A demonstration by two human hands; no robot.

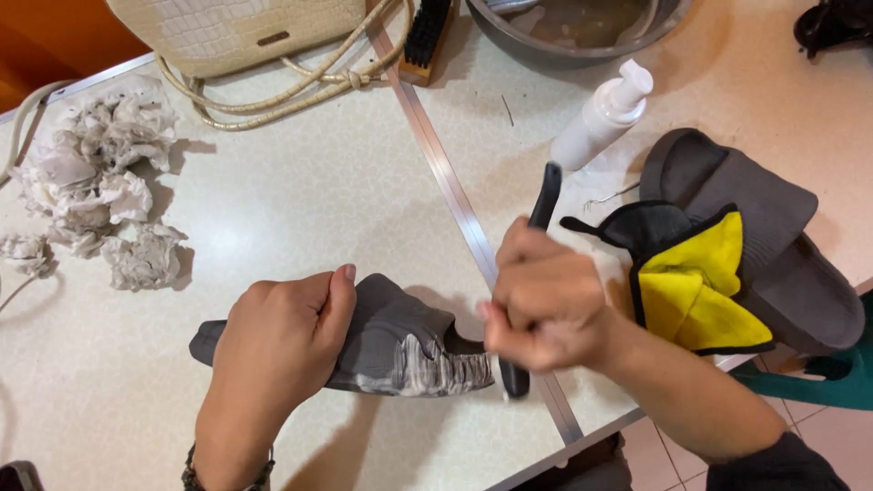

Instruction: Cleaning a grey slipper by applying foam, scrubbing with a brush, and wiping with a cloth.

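Lying on its side near the front edge of the pale speckled tabletop (346, 191), a dark grey rubber slide sandal (400, 341) is showing white lather along its sole edge. The left hand (282, 341) is gripping the sandal's strap end, fingers curled over it and thumb up. The right hand (546, 309) is closing in a fist around a black-handled brush (544, 205), whose lower end is touching the sandal's foamy edge. Just right of this hand, a yellow and black microfibre cloth (696, 282) is resting on a second grey slide sandal (773, 236). Behind them, a white pump bottle (600, 118) is lying tilted, near a grey metal basin (573, 32) holding murky water. A wooden scrubbing brush (426, 41) and a cream handbag (236, 32) are sitting at the far edge. Crumpled grey-white tissues (100, 182) are lying well apart, at far left.
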